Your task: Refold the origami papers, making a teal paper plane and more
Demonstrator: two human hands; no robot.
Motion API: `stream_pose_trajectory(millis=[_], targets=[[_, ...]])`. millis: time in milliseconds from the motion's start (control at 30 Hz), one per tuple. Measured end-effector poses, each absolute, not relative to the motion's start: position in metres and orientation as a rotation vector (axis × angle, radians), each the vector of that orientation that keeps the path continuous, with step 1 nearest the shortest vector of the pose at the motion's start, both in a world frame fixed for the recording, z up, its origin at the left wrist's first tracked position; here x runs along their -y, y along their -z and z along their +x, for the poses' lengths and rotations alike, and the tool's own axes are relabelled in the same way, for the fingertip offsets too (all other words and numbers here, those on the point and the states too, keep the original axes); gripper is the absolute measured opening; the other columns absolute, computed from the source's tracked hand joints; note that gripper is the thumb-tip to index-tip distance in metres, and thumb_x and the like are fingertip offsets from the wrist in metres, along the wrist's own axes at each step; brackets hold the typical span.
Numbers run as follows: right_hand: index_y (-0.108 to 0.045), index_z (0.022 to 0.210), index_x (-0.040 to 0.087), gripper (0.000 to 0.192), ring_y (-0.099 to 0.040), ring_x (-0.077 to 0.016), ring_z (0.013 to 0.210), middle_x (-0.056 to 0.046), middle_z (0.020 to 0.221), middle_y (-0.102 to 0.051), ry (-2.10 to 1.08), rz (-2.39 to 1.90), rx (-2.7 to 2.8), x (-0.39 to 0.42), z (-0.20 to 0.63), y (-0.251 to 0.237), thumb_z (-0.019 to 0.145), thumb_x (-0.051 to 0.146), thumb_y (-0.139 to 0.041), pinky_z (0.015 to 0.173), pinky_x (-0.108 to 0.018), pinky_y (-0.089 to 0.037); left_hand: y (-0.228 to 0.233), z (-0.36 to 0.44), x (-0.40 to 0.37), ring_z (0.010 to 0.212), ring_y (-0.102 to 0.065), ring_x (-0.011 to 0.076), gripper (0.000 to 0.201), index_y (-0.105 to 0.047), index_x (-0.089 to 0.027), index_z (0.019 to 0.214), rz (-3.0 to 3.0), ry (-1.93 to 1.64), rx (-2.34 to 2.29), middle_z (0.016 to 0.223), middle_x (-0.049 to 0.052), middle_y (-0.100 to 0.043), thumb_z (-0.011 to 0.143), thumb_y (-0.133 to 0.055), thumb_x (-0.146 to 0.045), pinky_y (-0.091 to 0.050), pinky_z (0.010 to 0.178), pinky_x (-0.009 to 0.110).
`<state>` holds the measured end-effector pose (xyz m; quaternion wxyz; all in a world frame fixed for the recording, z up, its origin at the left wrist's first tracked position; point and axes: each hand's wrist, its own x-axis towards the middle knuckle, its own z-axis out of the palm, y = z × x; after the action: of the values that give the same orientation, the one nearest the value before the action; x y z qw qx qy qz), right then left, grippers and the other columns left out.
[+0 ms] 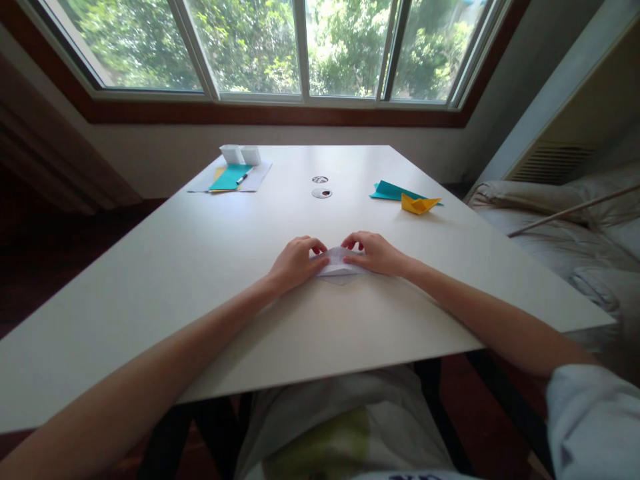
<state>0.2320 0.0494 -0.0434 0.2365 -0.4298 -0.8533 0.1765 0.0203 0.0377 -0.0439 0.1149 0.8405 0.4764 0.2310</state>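
Observation:
A small folded white paper piece lies flat on the white table, near the middle. My left hand presses its left side with curled fingers. My right hand holds down its right side, fingertips on the top edge. Both hands pinch the paper between them, and most of it is hidden under the fingers.
A yellow paper boat rests on a teal sheet at the far right. At the far left are white and teal sheets, a pen and two white cups. Two round grommets sit mid-table. A bed stands to the right.

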Motion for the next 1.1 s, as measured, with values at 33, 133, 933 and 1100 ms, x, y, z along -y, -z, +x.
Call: stream_pose_trajectory(millis=[33, 133, 933, 1100], targets=[[-0.062, 0.092, 0.017, 0.022, -0.056, -0.0124, 0.074, -0.003, 0.085, -0.063, -0.497, -1.193, 2.332, -0.049, 0.232, 0.043, 0.073, 0.028, -0.062, 0.066, -0.024, -0.042, 0.044, 0.020, -0.039, 0.075, -0.056, 0.0162, 0.021, -0.065, -0.019, 0.086, 2.453, -0.690, -1.384, 0.082, 0.002, -0.064, 0.075, -0.055, -0.034, -0.044, 0.070, 0.028], [-0.063, 0.090, 0.017, 0.020, -0.054, -0.0110, 0.068, -0.001, 0.081, -0.063, -0.516, -1.241, 2.320, -0.049, 0.231, 0.043, 0.074, 0.029, -0.061, 0.063, -0.023, -0.041, 0.044, 0.021, -0.040, 0.072, -0.056, 0.0151, 0.019, -0.065, -0.019, 0.082, 2.407, -0.689, -1.388, 0.079, 0.001, -0.064, 0.074, -0.057, -0.033, -0.044, 0.068, 0.027], [-0.068, 0.099, 0.021, 0.032, -0.055, -0.0166, 0.085, -0.007, 0.094, -0.065, -0.336, -0.812, 2.741, -0.047, 0.247, 0.029, 0.082, 0.006, -0.046, 0.077, -0.029, -0.044, 0.038, 0.007, -0.046, 0.081, -0.052, 0.0164, 0.021, -0.070, -0.021, 0.083, 2.825, -0.511, -0.938, 0.082, 0.003, -0.065, 0.080, -0.050, -0.014, -0.041, 0.073, 0.027], [-0.067, 0.098, 0.020, 0.030, -0.055, -0.0170, 0.082, -0.007, 0.091, -0.066, -0.227, -0.789, 2.765, -0.043, 0.244, 0.026, 0.082, 0.007, -0.046, 0.075, -0.029, -0.044, 0.029, 0.011, -0.036, 0.087, -0.051, 0.0188, 0.022, -0.065, -0.020, 0.091, 3.052, -0.332, -0.962, 0.088, 0.004, -0.064, 0.084, -0.045, -0.014, -0.039, 0.073, 0.030]])
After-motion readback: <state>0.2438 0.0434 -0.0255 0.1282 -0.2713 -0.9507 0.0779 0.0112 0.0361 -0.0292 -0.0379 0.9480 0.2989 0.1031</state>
